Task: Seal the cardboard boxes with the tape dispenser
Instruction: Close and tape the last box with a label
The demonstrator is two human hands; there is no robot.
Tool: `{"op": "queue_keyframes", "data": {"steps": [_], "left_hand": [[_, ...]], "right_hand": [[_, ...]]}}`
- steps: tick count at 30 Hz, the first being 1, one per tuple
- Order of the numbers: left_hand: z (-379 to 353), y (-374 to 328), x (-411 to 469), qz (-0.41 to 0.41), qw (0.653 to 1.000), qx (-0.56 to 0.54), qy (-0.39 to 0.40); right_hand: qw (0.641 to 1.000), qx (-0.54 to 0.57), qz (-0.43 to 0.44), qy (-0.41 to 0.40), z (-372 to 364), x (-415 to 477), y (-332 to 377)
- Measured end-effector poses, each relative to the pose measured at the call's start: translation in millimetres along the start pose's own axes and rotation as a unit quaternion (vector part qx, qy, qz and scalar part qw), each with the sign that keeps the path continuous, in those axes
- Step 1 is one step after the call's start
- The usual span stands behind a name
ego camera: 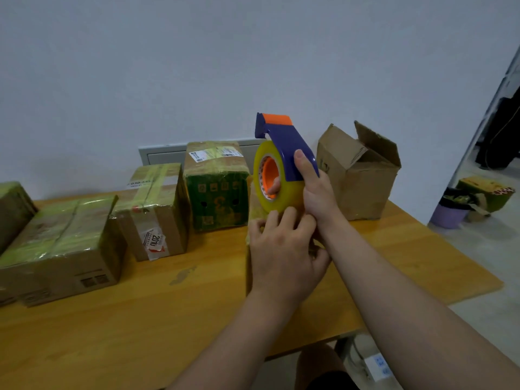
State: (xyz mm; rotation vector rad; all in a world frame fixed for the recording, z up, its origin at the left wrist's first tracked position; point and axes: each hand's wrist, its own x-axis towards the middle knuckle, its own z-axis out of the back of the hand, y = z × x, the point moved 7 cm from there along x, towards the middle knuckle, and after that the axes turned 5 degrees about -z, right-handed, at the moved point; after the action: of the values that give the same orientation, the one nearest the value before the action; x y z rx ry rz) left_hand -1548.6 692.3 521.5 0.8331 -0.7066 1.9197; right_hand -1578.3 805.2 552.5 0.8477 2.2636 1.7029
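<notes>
My right hand [315, 192] grips a blue and orange tape dispenser [284, 147] with a yellowish tape roll, held upright above the table. Its fingers reach through the orange core. My left hand [284, 254] is just below the roll, fingertips pinching at the tape's lower edge. Both hands hide most of a taped cardboard box [254, 212] standing under them. An open cardboard box [357, 170] with raised flaps stands at the back right. Taped boxes line the left: a green printed one [216, 192], a labelled one [153, 209] and a large flat one [59, 249].
The wooden table [168, 319] ends at the right edge near bare floor. Another taped box [11, 209] sits at the far left. A purple pot [450, 215] and a box stand on the floor at the right. A white wall is behind.
</notes>
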Motion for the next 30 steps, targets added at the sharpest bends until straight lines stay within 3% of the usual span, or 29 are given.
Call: {"op": "queue_keyframes", "data": {"steps": [3,7,12,17,22,27,30], "left_hand": [[-2,-7,-1,-0.020,1.000,0.016,0.000],[1,-4,-2,0.013,1.000,0.002,0.018],[-9,-14,-23,-0.101,0.989,0.011,0.110],[-35,26,2,-0.083,0.978,0.033,0.191],[-85,33,50,-0.089,0.973,0.053,0.205],[-127,57,94,-0.006,0.971,0.135,0.196],[-142,64,116,0.017,0.963,0.170,0.209]], "right_hand": [[1.000,0.016,0.008,-0.013,11,-1,3],[0.997,0.050,0.052,-0.002,25,-8,5],[0.990,0.003,0.133,-0.047,51,-16,19],[0.974,-0.051,0.189,-0.113,85,-21,39],[0.940,-0.128,0.256,-0.187,107,-31,54],[0.868,-0.214,0.333,-0.301,142,-33,81],[0.838,-0.249,0.329,-0.356,178,-21,88]]}}
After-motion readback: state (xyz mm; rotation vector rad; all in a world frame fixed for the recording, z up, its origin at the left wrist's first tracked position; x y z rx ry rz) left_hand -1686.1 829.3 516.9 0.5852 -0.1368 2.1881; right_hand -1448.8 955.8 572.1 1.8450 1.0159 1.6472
